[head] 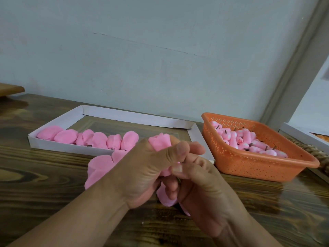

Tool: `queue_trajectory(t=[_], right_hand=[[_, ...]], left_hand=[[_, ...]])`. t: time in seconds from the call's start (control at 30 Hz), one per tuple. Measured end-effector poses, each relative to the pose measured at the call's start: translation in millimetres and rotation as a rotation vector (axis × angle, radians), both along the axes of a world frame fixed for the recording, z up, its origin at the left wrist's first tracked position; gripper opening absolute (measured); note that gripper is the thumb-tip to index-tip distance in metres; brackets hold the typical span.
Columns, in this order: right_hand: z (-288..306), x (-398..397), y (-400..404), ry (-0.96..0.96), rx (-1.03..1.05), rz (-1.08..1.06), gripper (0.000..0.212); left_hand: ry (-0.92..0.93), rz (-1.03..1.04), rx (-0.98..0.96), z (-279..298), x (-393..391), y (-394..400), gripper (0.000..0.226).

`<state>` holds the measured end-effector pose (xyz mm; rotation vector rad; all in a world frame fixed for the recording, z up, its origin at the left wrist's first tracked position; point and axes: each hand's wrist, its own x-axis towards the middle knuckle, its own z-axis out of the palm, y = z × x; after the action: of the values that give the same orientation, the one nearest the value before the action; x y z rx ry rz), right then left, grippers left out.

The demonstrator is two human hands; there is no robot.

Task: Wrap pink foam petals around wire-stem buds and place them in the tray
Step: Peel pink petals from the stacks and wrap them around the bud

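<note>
Both hands meet mid-table: left hand (142,168) pinches petal (160,142) round bud, right hand (194,177) pinching stem below; tray (58,122) waits behind.

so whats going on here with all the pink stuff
A person is making foam flowers at a wooden table. Both hands are working on one flower: the left hand grips the bud and loose petals, while the right hand pinches the foam near its base. A row of wrapped flowers already lies in the white tray. The orange basket on the right holds unwrapped buds on wire stems.
</note>
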<state>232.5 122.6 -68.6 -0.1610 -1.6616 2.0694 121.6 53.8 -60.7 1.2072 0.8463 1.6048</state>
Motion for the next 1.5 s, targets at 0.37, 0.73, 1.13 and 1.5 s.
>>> queue_trajectory(t=[0.37,0.73,1.13,1.5], right_hand=[[-1,0,1,0.034,-0.008,0.028,0.011],[-5,-5,0,0.018,-0.059,-0.011,0.008],[0,-5,-11,0.008,0.795,-0.677,0.015],[4,2,-6,-0.101,0.865,-0.589,0.02]], left_hand=[[-0.006,-0.016,0.021,2,0,-2,0.046],[-0.117,0.25,-0.081,6,8,3,0.04],[0.049,0.581,-0.01,-6,10,13,0.037],[0.374,0.579,0.107,-4,20,5,0.035]])
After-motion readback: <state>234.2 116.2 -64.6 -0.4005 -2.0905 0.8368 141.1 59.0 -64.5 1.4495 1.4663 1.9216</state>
